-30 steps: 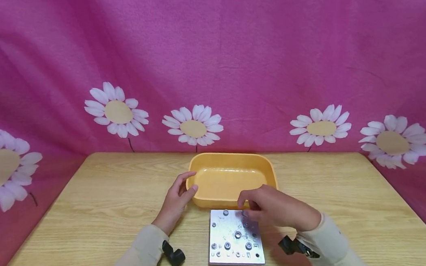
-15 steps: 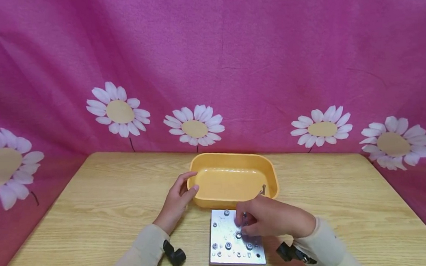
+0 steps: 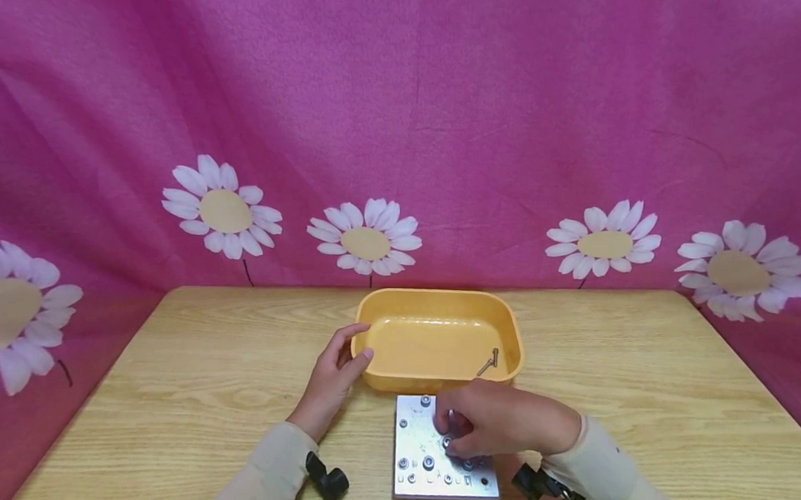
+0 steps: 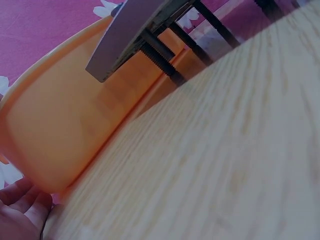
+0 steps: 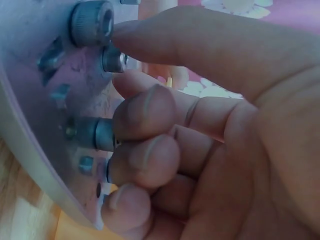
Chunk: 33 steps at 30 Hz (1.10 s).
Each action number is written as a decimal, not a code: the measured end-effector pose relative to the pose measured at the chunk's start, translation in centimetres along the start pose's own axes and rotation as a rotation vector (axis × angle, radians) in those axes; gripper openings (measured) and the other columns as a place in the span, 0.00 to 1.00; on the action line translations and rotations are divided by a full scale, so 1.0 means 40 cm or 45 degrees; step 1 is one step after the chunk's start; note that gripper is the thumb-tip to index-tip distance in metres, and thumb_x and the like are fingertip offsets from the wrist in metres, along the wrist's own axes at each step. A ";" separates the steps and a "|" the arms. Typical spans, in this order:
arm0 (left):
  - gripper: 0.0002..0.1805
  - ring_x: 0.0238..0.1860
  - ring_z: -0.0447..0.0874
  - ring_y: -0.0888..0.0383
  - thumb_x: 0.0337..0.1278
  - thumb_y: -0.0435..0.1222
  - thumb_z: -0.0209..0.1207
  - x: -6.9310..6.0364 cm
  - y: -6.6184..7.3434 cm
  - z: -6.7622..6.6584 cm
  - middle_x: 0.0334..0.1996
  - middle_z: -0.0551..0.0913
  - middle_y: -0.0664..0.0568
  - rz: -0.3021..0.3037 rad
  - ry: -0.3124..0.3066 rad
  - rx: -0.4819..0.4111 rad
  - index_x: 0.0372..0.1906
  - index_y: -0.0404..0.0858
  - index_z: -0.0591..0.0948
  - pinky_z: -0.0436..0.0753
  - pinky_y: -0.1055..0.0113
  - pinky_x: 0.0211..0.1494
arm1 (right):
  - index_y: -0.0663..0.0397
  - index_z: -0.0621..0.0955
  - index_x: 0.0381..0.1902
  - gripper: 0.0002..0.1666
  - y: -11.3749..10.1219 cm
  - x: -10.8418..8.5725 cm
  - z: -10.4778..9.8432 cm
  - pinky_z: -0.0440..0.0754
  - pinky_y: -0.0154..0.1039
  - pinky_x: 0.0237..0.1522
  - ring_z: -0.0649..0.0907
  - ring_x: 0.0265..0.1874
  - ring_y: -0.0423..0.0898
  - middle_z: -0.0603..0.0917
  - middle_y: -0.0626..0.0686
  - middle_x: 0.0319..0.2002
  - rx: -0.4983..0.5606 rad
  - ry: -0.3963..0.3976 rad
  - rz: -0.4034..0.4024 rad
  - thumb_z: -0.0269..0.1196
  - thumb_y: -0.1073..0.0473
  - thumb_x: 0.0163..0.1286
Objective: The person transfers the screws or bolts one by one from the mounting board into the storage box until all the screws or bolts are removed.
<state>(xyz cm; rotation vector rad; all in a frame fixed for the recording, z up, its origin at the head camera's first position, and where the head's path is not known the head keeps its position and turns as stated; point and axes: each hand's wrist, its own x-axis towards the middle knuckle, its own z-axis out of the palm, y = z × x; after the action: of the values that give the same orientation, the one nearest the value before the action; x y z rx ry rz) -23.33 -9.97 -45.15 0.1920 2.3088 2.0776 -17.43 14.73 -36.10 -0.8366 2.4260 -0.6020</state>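
Observation:
A yellow plastic tray lies on the table with two small screws in its right front corner. My left hand holds the tray's left end, thumb and index finger at the rim. In front of the tray is a metal plate set with several socket head screws, raised on threaded legs. Over its right half is my right hand, fingers curled. Thumb and index finger pinch at a socket head screw, beside a larger screw head; the other fingers lie close to the plate.
The wooden table ends at a pink cloth printed with daisies, which rises behind and at both sides. A black mount sits on the left wrist, and another black mount on the right.
My right hand has moved back from the tray's front edge, toward me and slightly left, to the middle of the plate. The screws in the tray have come into sight. The left hand stays put.

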 end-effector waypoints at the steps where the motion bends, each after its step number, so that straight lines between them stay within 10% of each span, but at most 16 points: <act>1: 0.21 0.74 0.51 0.55 0.65 0.43 0.58 -0.001 0.000 0.000 0.69 0.62 0.56 0.000 0.001 0.000 0.62 0.54 0.72 0.55 0.59 0.75 | 0.37 0.79 0.36 0.09 0.000 0.001 0.001 0.76 0.31 0.33 0.76 0.28 0.36 0.76 0.40 0.25 -0.004 -0.004 0.000 0.70 0.54 0.61; 33: 0.22 0.74 0.51 0.56 0.66 0.43 0.58 0.006 -0.006 -0.002 0.71 0.60 0.56 -0.030 -0.020 -0.006 0.63 0.55 0.71 0.55 0.60 0.75 | 0.37 0.79 0.35 0.09 -0.014 0.008 0.010 0.75 0.30 0.32 0.75 0.27 0.36 0.75 0.39 0.25 -0.082 -0.040 0.037 0.69 0.55 0.61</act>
<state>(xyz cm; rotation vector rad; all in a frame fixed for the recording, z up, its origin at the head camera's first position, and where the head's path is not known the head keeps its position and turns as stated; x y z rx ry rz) -23.57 -10.05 -45.36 0.1796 2.2862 2.0627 -17.17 14.03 -36.19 -0.8292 2.4360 -0.4982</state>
